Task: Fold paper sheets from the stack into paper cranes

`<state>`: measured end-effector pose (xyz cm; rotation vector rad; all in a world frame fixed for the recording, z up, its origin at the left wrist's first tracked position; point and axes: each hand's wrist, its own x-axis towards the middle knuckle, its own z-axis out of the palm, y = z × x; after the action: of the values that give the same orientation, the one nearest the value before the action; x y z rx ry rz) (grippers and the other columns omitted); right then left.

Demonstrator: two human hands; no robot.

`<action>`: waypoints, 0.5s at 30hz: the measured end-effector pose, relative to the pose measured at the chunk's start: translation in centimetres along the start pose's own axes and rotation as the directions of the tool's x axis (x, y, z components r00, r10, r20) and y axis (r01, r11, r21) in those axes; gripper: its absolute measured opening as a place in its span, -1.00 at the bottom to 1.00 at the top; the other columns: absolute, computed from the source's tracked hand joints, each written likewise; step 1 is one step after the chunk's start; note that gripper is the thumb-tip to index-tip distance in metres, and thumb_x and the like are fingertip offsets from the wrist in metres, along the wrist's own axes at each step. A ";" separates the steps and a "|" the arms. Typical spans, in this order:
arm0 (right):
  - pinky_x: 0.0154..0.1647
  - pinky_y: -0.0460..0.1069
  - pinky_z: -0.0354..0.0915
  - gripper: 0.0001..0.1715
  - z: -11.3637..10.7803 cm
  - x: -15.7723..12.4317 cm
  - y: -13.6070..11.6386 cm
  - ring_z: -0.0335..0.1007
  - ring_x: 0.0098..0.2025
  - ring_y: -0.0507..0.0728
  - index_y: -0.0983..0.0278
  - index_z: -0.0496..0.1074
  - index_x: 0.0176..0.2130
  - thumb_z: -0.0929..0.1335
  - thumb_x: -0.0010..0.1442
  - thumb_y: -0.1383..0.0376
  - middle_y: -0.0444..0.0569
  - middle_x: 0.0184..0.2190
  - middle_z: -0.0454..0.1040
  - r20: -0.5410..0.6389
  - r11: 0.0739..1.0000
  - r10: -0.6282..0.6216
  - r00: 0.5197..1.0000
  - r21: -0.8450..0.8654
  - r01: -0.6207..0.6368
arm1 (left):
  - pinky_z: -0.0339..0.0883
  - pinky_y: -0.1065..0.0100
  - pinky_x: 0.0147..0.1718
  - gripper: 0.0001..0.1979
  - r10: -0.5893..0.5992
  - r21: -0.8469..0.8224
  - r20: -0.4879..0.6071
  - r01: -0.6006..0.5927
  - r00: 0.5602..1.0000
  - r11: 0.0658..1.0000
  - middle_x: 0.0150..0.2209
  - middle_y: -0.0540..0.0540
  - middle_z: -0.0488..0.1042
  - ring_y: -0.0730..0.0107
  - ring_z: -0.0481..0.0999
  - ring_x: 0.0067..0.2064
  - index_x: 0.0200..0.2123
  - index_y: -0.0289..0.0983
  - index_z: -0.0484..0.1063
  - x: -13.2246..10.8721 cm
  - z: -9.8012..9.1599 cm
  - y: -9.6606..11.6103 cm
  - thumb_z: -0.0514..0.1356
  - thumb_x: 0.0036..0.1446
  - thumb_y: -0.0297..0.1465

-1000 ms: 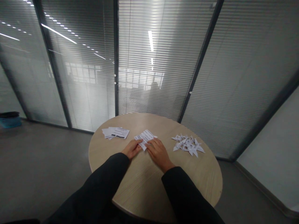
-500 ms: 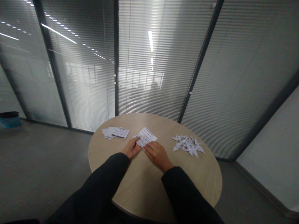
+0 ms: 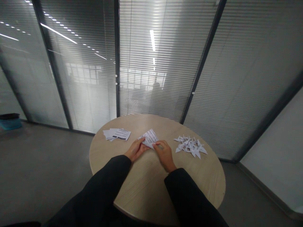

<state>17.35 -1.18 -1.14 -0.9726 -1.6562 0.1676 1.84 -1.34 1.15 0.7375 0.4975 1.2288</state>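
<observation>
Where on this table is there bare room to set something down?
The table is bare between left sleeve and right sleeve, and from the held sheet to the far rim. It's crowded at the loose papers, left; the folded paper pile, right; and centrally, at left hand and right hand.

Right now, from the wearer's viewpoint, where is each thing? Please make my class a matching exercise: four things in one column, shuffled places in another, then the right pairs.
1. White paper sheet printed with dark lines
2. Loose, flat white printed papers
3. Pile of white, pointed folded-paper shapes
4. Blue container with a black top

A. Right side of the round, pale wooden table
B. On the grey floor
C. In the left hand and right hand
D. Left side of the table

Pairs: 1-C, 2-D, 3-A, 4-B
</observation>
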 end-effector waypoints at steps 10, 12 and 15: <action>-0.09 0.09 0.24 -0.80 -0.1 0.0 0.1 0.32 -0.22 0.16 0.23 0.40 -0.46 0.36 0.08 0.16 -0.04 -0.37 0.36 0.003 0.995 0.103 0.995 -0.008 -0.103 | 0.26 0.27 -0.02 -0.59 0.104 0.259 0.213 -0.159 0.971 0.953 -0.14 -0.24 0.52 0.25 0.50 -0.12 -0.15 -0.40 0.44 -0.8 0.4 -0.2 0.35 -0.14 -0.47; -0.08 0.11 0.23 -0.80 -0.1 0.1 0.2 0.31 -0.21 0.17 0.23 0.39 -0.46 0.37 0.07 0.15 -0.04 -0.36 0.35 0.000 0.994 0.108 0.994 -0.015 -0.108 | 0.25 0.24 0.00 -0.59 0.119 0.289 0.229 -0.185 0.966 0.939 -0.14 -0.24 0.52 0.23 0.50 -0.11 -0.13 -0.39 0.44 -0.8 0.3 -0.3 0.34 -0.12 -0.44; -0.05 0.13 0.23 -0.72 0.1 0.1 0.5 0.30 -0.14 0.20 0.25 0.38 -0.33 0.41 -0.02 0.14 0.01 -0.27 0.34 -0.046 0.987 0.158 0.986 -0.014 -0.158 | 0.25 0.20 -0.01 -0.60 0.141 0.331 0.217 -0.208 0.966 0.920 -0.15 -0.26 0.53 0.18 0.49 -0.10 -0.13 -0.39 0.44 -0.6 0.0 -0.5 0.32 -0.10 -0.41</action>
<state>17.49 -0.77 -1.40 -1.1138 -1.5420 0.2367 1.97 -1.96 0.78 1.2155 0.5075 1.2337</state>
